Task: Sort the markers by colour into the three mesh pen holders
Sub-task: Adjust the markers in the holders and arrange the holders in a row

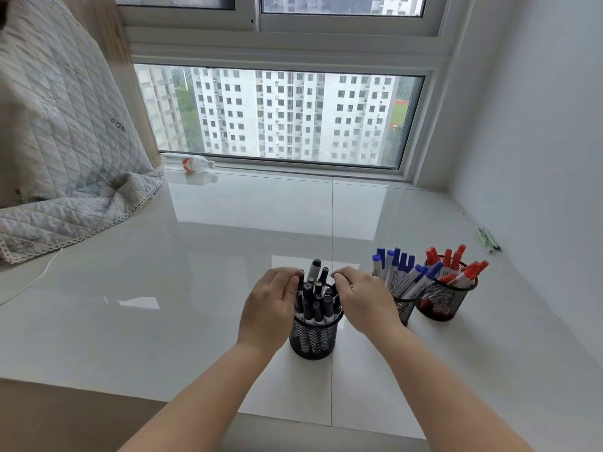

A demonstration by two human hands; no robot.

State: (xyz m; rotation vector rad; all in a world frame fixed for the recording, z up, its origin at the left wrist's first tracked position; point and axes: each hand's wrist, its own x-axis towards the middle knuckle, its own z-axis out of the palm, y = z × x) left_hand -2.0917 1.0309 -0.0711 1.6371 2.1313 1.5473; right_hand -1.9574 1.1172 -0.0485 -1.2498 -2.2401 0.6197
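Note:
Three black mesh pen holders stand on the white tiled ledge. The nearest holder [312, 340] is full of black markers [316, 298], caps up. To its right, a second holder [404, 309] carries blue markers [396, 265]. The far-right holder [442, 300] carries red markers [456, 265]. My left hand [270, 303] curls against the left side of the black bunch, its fingers closed on a marker at the rim. My right hand [363, 298] comes in from the right, fingertips pinched on a black marker cap. It partly hides the blue holder.
A quilted cover [65, 151] drapes over the ledge's left side, with a thin white cable [36, 280] in front of it. A plastic bottle [189, 164] lies by the window frame. Green pens [487, 238] lie near the right wall. The ledge's front edge runs below my forearms.

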